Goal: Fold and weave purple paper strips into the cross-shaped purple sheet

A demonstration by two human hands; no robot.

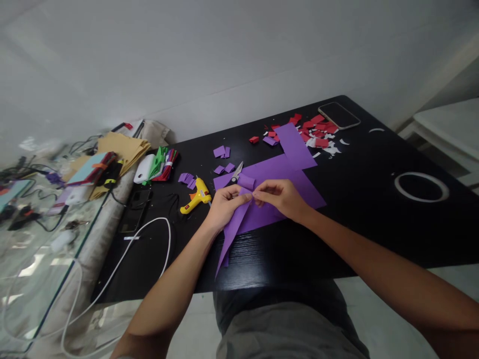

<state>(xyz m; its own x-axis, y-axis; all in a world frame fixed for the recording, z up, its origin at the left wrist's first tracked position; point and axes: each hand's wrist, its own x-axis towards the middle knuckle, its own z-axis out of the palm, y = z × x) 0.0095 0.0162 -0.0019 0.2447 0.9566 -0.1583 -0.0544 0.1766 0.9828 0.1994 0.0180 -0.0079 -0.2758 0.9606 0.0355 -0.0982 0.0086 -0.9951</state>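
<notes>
My left hand (227, 203) is closed on a purple paper strip (232, 230), with the thumb on top. The strip's long tapered end hangs down toward the table's front edge. My right hand (281, 197) pinches at the strip's upper end, its fingertips meeting the left thumb. What exactly lies between those fingertips is partly hidden. Under both hands lies a large purple sheet (312, 190). Just beyond my left hand are a curled purple piece (247, 180) and a pair of scissors (237, 172).
Left of my hands lies a yellow glue gun (198, 196), near small purple pieces (187, 179). Red and white scraps (318, 130), a purple strip (295, 145) and a phone (339, 115) are at the back right. A tape ring (421, 187) lies right; a white cable (166, 239) loops left.
</notes>
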